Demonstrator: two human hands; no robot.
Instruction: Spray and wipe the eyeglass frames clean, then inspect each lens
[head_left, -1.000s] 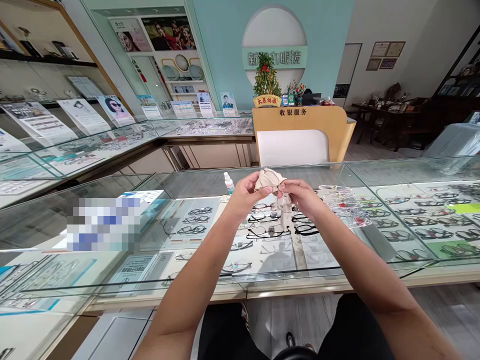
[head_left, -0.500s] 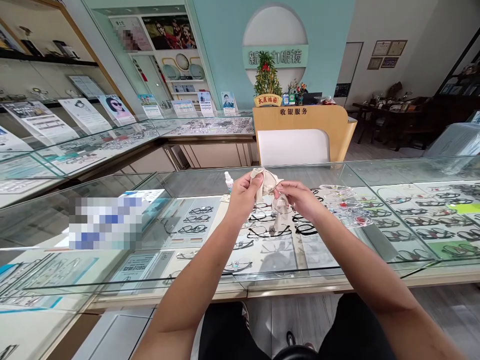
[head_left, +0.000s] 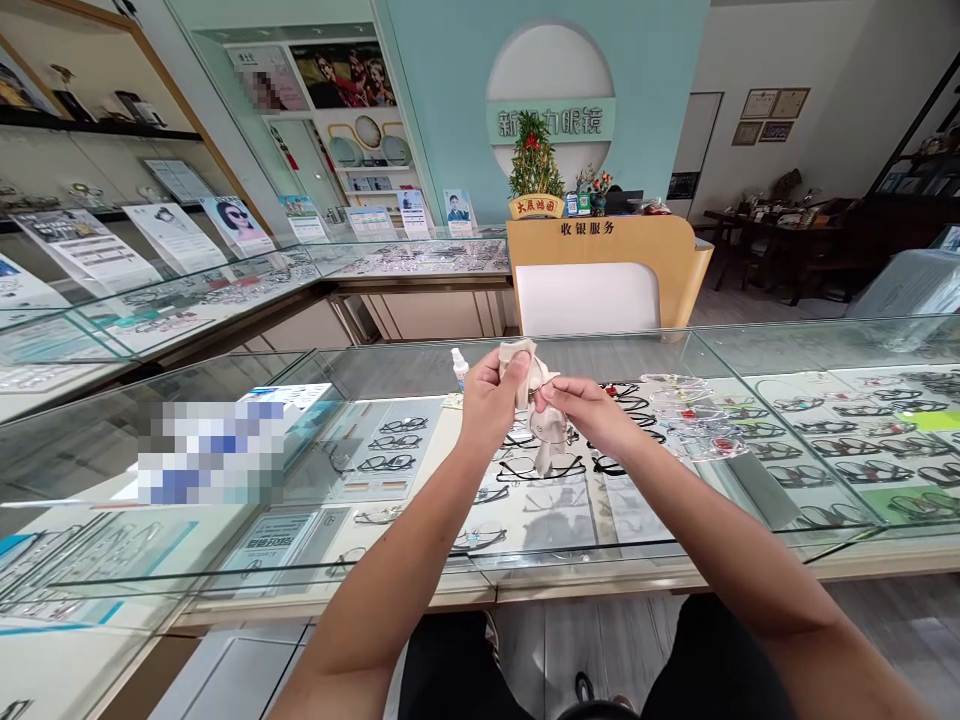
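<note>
Above the glass counter, my left hand (head_left: 489, 392) is closed around a pale beige cloth (head_left: 517, 352), its thumb pressing the cloth over one lens of a pair of glasses. My right hand (head_left: 589, 405) pinches the thin frame of those glasses (head_left: 550, 424) near the middle; one round lens hangs below the fingers. The cloth partly hides the other lens, and a loose end of it dangles lower down. Just left of my left hand stands a small white spray bottle (head_left: 460, 366) on the counter.
Rows of eyeglass frames (head_left: 540, 467) lie inside the glass display counter (head_left: 420, 350). Clear lens-like pieces with red marks (head_left: 694, 415) lie to the right. A display sign (head_left: 217, 445) stands left, and a wooden cashier desk (head_left: 607, 250) is ahead.
Both hands have shifted slightly; the right hand has moved a little left and down toward the left one. The glasses have tilted, with the free lens hanging lower and further left.
</note>
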